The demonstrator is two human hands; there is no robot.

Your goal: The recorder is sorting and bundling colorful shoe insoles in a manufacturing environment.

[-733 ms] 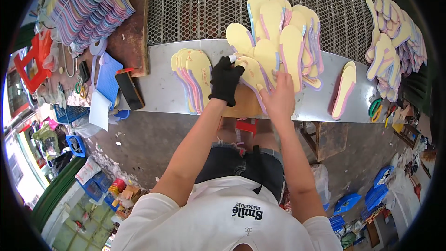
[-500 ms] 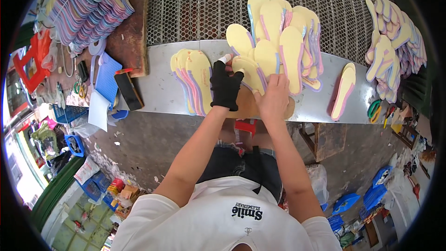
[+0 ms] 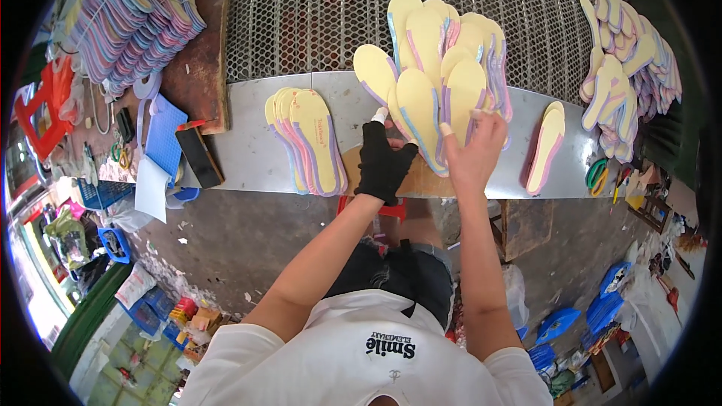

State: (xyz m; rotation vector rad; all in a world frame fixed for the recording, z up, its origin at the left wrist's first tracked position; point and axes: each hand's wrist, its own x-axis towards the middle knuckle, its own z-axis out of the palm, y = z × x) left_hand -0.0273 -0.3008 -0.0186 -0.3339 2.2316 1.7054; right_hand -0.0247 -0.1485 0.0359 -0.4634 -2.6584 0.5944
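A heap of pale-yellow shoe insoles [image 3: 425,41] with pink, blue and purple edges lies fanned out before me, partly on the metal table and partly on the mesh. My left hand [image 3: 385,162], in a black fingerless glove with white wrapping on a fingertip, is open at the heap's near left side, thumb and index apart. Beside it lies a blue-edged insole [image 3: 418,101]. My right hand [image 3: 475,152] is bare and closes thumb and fingers around the lower part of a purple-edged insole [image 3: 464,84]. Its palm side is hidden.
A neat stack of printed insoles [image 3: 310,124] lies left, a narrow stack [image 3: 547,143] right. Green-handled scissors [image 3: 597,177] are near the right end. A brown board [image 3: 425,182] lies under my hands. Tied insole bundles [image 3: 113,15] stand far left; another heap [image 3: 628,68] lies far right.
Both hands have shifted right. The left hand has come off the insole it was touching; the right hand has moved onto a purple-edged insole. The view has shifted slightly.
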